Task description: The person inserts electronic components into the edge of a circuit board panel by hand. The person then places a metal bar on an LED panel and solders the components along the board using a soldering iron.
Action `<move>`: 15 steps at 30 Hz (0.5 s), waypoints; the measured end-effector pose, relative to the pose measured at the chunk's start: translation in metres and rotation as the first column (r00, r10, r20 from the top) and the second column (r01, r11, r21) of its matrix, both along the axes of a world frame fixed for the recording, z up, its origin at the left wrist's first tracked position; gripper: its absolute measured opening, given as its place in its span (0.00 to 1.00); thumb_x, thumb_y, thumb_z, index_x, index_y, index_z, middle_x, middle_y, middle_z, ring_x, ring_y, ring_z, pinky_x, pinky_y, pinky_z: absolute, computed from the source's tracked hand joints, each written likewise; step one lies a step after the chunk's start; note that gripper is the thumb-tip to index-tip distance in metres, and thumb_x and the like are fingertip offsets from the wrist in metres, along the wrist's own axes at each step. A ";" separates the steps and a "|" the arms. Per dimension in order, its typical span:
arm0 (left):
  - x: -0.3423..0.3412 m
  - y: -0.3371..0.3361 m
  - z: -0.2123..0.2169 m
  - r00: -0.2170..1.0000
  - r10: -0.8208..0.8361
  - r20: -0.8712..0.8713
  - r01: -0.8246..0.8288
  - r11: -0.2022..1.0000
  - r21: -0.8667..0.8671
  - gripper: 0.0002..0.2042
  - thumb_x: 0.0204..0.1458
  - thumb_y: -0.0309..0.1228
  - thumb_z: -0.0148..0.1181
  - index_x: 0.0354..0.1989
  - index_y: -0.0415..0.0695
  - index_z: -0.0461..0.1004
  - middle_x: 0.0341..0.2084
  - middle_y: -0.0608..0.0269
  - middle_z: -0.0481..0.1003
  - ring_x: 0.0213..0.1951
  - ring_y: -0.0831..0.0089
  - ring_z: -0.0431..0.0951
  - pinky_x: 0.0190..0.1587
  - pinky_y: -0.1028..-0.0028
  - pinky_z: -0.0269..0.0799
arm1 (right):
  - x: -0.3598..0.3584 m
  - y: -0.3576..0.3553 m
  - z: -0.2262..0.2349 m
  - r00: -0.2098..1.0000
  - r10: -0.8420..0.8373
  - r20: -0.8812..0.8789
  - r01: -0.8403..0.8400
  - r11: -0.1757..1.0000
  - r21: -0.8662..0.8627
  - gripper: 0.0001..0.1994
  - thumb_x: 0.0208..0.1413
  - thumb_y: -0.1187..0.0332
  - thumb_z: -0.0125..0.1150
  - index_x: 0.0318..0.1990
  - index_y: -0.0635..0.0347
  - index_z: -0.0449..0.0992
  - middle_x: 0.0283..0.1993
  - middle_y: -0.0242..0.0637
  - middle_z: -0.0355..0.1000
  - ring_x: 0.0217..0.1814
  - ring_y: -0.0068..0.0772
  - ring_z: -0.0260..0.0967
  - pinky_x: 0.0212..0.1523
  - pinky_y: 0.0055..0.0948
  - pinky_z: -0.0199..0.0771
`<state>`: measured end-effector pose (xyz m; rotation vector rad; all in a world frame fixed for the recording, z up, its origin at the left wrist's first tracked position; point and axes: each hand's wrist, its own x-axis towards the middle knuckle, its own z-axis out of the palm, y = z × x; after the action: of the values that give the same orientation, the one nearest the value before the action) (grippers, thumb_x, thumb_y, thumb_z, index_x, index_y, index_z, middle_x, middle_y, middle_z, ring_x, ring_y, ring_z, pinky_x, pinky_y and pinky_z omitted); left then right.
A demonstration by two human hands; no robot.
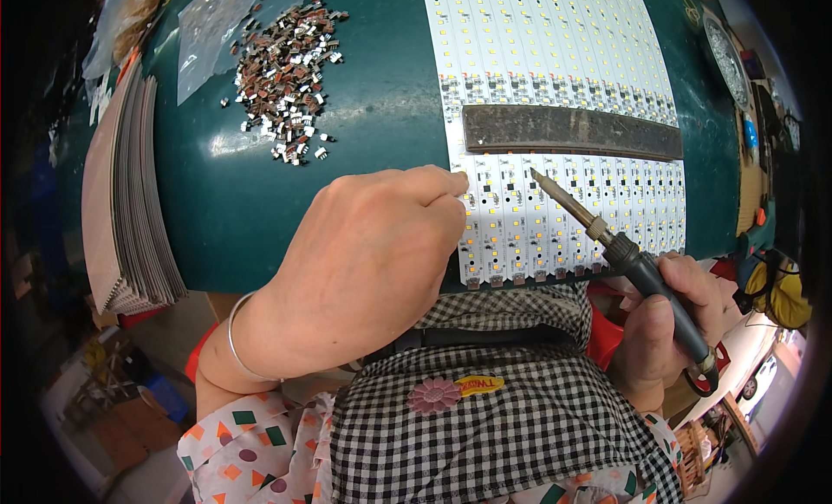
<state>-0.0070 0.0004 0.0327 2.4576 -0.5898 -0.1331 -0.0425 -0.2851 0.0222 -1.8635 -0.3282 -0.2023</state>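
Observation:
My left hand (381,244) is closed in a pinch at the left edge of a white LED circuit board panel (563,218). Whatever its fingertips may hold is hidden or too small to name. In my right hand (646,344) is a soldering iron (646,274) with a dark handle, gripped between thumb and fingers. Its tip points up and left over the lower rows of the panel; whether it touches cannot be told. A dark flat bar (572,131) lies across the panel, just beyond the tip and my left fingertips.
Small connectors (286,79) lie in a loose pile on the green tabletop (373,97), beside a clear plastic bag (208,36). A stack of thin boards (130,192) stands at the left. A round metal dish (726,60) sits at the far right.

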 end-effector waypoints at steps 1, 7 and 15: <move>-0.001 0.000 -0.002 1.000 0.004 0.001 -0.004 1.000 0.000 0.04 0.44 0.19 0.65 0.28 0.39 0.77 0.38 0.56 0.82 0.26 0.61 0.81 0.28 0.70 0.77 | -0.001 0.001 -0.001 1.000 0.004 0.001 -0.004 1.000 0.000 0.18 0.54 0.67 0.69 0.46 0.73 0.73 0.34 0.46 0.73 0.27 0.32 0.72 0.30 0.27 0.73; -0.004 0.004 -0.005 0.999 0.035 0.030 -0.033 0.997 -0.068 0.04 0.45 0.19 0.65 0.28 0.38 0.76 0.39 0.56 0.82 0.28 0.61 0.82 0.29 0.70 0.77 | 0.000 0.009 0.003 0.970 -0.242 0.009 0.242 0.970 0.008 0.26 0.58 0.53 0.66 0.50 0.70 0.72 0.34 0.44 0.71 0.27 0.31 0.70 0.27 0.24 0.70; -0.004 0.003 -0.008 0.997 0.033 0.064 -0.025 0.993 -0.113 0.04 0.45 0.19 0.66 0.28 0.39 0.76 0.39 0.56 0.83 0.31 0.58 0.83 0.31 0.68 0.78 | 0.048 -0.028 0.006 0.894 -0.320 0.313 0.388 0.903 -0.185 0.26 0.71 0.58 0.49 0.64 0.74 0.63 0.44 0.48 0.80 0.30 0.21 0.67 0.31 0.20 0.66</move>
<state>-0.0107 0.0038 0.0248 2.3677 -0.5737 -0.0078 0.0058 -0.3126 0.0280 -2.1338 -0.2014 -0.7082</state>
